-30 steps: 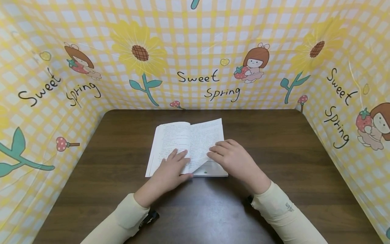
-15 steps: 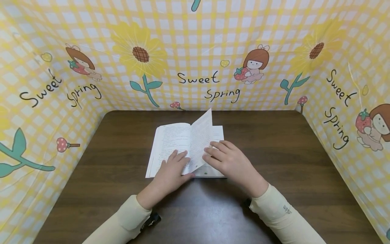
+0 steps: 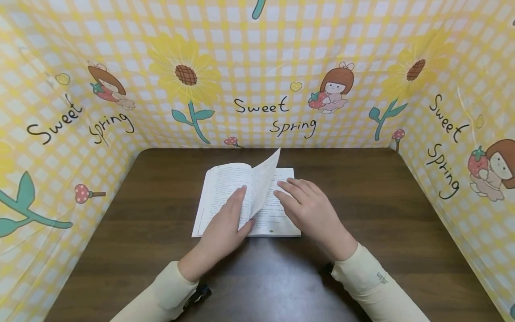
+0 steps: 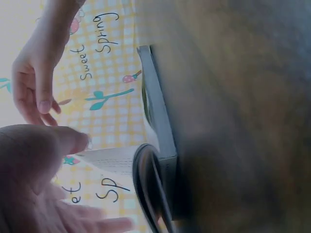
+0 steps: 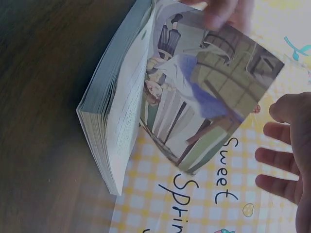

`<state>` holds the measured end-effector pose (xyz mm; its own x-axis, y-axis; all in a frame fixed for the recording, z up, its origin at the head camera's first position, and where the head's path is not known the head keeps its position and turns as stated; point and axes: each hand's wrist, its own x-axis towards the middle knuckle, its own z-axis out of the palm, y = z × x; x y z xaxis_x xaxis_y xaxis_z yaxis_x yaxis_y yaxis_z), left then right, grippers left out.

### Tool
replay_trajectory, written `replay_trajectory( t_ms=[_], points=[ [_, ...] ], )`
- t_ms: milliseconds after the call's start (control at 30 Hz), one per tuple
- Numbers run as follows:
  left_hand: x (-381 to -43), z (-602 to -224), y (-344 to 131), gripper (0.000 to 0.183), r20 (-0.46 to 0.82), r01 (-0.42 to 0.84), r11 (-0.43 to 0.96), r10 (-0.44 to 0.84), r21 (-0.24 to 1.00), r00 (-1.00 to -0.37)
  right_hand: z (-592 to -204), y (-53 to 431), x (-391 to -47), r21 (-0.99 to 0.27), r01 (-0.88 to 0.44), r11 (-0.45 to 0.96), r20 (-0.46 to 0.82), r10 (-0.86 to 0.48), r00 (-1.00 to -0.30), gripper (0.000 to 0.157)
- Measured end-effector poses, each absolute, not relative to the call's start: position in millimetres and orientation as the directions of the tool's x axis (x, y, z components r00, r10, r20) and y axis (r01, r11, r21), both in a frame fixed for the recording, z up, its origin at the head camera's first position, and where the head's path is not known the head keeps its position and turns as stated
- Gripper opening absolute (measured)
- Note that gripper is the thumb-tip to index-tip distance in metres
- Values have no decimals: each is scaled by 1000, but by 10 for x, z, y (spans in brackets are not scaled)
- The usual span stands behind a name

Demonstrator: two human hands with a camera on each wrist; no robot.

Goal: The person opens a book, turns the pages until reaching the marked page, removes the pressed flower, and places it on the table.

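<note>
A thick paperback book (image 3: 219, 188) lies open on the table. One leaf (image 3: 265, 179) stands up from the spine, tilted; the right wrist view shows a colour picture on the leaf (image 5: 194, 97). My left hand (image 3: 225, 223) is over the left page, fingers straight and thumb apart. In the right wrist view its thumb (image 5: 221, 12) is right at the raised leaf's edge. My right hand (image 3: 307, 205) hovers by the right page, its fingers relaxed and spread, with nothing in them. The right wrist view has the right hand (image 5: 286, 145) apart from the leaf.
The dark wooden table (image 3: 161, 179) surrounds the book. A yellow checked cloth (image 3: 257, 53) printed with flowers walls the back and both sides. Dark straps (image 3: 197, 295) show under the sleeves.
The leaf has been lifted from the right page and now stands up near the spine. My right hand has let go of it and drawn back slightly; my left fingers have straightened and turned on edge.
</note>
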<state>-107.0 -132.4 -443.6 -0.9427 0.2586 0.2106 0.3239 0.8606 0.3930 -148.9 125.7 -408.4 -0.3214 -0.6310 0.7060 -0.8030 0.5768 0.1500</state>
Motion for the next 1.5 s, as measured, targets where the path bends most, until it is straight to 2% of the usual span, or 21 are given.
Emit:
replay_trajectory(
  t_ms=[133, 233, 367, 500, 633, 767, 1067, 1300, 1500],
  points=[
    [-1056, -4361, -1351, 100, 354, 386, 845, 255, 371, -900, -4077, 1274, -1501, 92, -776, 624, 675, -612, -412, 31],
    [-1049, -4305, -1369, 105, 438, 405, 863, 251, 303, -863, -4085, 1284, -1512, 77, -756, 650, 643, -612, -461, 35],
    [-1032, -4251, -1392, 106, 492, 376, 910, 251, 173, -834, -4132, 1299, -1538, 74, -740, 668, 603, -621, -501, 39],
    [-1019, -4225, -1419, 99, 513, 350, 936, 284, 34, -810, -4170, 1313, -1557, 75, -730, 680, 566, -632, -530, 39],
    [-1019, -4223, -1437, 91, 492, 329, 944, 291, -10, -821, -4184, 1319, -1567, 69, -714, 697, 536, -629, -563, 40],
    [-1033, -4243, -1452, 85, 452, 290, 957, 257, 4, -854, -4198, 1317, -1562, 53, -691, 721, 493, -621, -610, 42],
    [-1058, -4297, -1478, 80, 315, 214, 975, 188, 52, -930, -4255, 1314, -1539, 13, -626, 780, 276, -604, -748, 54],
    [-1127, -4380, -1504, 72, 238, 203, 974, 174, 101, -955, -4319, 1309, -1534, 20, -627, 778, 215, -616, -758, 54],
    [-1188, -4424, -1553, 64, 186, 304, 944, 278, 129, -942, -4373, 1305, -1537, 22, -652, 758, 200, -642, -740, 52]
  ],
)
